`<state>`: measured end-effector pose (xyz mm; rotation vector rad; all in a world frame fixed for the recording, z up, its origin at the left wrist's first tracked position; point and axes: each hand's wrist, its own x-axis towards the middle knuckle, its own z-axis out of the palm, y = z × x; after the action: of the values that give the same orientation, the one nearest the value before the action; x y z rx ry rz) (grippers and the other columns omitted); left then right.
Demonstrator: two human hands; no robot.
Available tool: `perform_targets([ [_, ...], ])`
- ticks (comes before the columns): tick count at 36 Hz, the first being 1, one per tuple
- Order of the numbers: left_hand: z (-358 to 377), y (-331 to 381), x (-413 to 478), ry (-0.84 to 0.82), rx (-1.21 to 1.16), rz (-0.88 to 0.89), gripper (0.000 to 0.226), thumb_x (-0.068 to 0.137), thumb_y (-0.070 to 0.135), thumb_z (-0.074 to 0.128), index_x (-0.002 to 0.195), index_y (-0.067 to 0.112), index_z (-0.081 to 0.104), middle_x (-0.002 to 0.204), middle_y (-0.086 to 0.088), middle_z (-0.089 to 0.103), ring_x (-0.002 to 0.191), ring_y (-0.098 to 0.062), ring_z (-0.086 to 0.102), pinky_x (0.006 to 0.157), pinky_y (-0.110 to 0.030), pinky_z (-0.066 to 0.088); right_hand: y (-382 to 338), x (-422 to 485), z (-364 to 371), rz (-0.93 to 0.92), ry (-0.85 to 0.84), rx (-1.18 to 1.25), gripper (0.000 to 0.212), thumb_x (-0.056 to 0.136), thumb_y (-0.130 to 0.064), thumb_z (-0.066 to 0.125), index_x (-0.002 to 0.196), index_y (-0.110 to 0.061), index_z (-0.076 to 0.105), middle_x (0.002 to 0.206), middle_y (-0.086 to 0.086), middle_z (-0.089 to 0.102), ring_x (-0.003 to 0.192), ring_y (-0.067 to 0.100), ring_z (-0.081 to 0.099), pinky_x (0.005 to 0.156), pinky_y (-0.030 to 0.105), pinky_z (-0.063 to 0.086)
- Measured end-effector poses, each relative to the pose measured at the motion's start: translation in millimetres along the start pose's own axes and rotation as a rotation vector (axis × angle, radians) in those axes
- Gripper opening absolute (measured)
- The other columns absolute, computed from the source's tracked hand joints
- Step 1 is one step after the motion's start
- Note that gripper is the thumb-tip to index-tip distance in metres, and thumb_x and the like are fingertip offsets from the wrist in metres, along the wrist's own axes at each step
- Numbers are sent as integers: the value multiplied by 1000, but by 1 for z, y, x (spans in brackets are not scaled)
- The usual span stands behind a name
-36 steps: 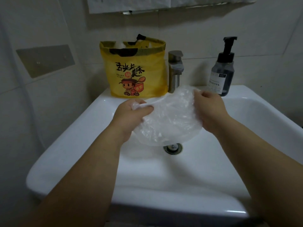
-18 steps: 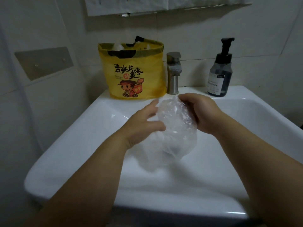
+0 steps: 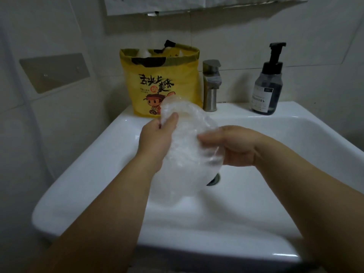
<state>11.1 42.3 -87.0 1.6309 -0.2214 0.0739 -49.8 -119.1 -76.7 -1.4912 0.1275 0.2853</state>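
- The left hand (image 3: 155,138) was closed on the upper edge of a clear plastic film (image 3: 187,160), its thumb lying over the crumpled rim and its other fingers hidden behind the sheet.
- The right hand (image 3: 236,147) gripped the film's right side, with its fingers curled into the plastic, lower than the left hand and just beside it.
- The film was held up in the air between both hands, above the basin and touching nothing else. It was wrinkled, see-through and rounded in outline, and its lower part sagged below the hands.
- Both forearms reached in from the near edge of the view, bare to the elbow.
- Below the hands lay a white sink (image 3: 256,203). The film covered part of its drain (image 3: 214,180), leaving only the right edge of the metal ring in view.
- At the back of the sink stood a steel tap (image 3: 210,89), upright on the ledge behind the film.
- Just left of the tap a yellow bag (image 3: 157,75) stood on the same ledge, printed with dark characters and a cartoon figure. Its top was open, and the film's upper edge overlapped its lower right corner in the view.
- Right of the tap, well apart from the hands, stood a dark pump bottle (image 3: 267,89) with a black head.
- A grey plate (image 3: 54,72) was fixed to the tiled wall on the left.
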Motion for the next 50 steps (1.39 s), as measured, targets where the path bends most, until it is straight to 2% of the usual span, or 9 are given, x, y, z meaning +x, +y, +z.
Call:
perform_targets([
  [4,-3,4,3,18,-200,-171,19,89,43,65,83,24,65,92,4,67,96,-18,65,88,-33,54,-5,6,-9,-144,190,321,21,93,-26,57,105,-9,62,95,8,60,89,21,55,83,36,52],
  [11,-8,3,9,78,-238,-383,29,86,51,65,81,23,62,85,6,52,69,-12,43,61,-21,36,0,1,-21,-104,111,269,70,69,-56,65,122,-11,58,110,10,66,99,25,66,82,39,54],
  [17,-15,5,9,-129,-401,-421,62,67,62,72,116,23,66,108,0,64,74,-13,57,66,-25,54,1,3,-12,-143,198,302,14,93,-22,57,89,-9,60,74,4,62,65,17,56,68,28,51],
  [21,-12,0,10,-257,-389,-377,58,90,25,64,141,7,44,126,-16,56,108,-27,57,88,-35,44,0,4,-19,-148,344,441,14,92,-21,62,97,-7,63,78,4,66,70,16,62,69,29,55],
  [24,-14,-3,13,-169,-479,-263,72,93,5,58,153,21,23,133,-12,56,101,-16,64,69,-20,55,2,6,-19,-195,434,497,32,95,-16,57,126,-8,54,69,3,62,62,14,54,63,30,55],
  [31,-18,0,14,-135,-501,-198,19,92,1,57,100,14,69,93,0,71,85,-11,65,64,-18,54,-6,1,-24,-384,402,410,40,99,-3,41,135,-20,47,74,6,56,60,15,50,68,36,52],
  [38,-23,-14,16,-101,150,77,51,82,1,70,130,18,60,102,3,65,80,-5,58,69,-14,44,1,-1,-22,-289,517,-246,63,82,10,64,140,-6,44,114,8,57,104,27,61,90,30,52],
  [42,-25,-18,14,12,374,201,25,82,14,75,106,18,66,88,9,60,74,2,52,59,-6,37,4,-3,-22,-318,673,-532,23,91,-11,62,114,-13,64,102,9,66,90,28,65,73,29,54],
  [50,-22,2,16,-98,-334,-79,14,91,0,55,96,8,64,93,-5,70,87,-16,66,76,-26,52,-6,-3,-23,-364,470,115,4,93,-9,55,93,-10,59,104,7,63,111,26,57,102,42,44],
])
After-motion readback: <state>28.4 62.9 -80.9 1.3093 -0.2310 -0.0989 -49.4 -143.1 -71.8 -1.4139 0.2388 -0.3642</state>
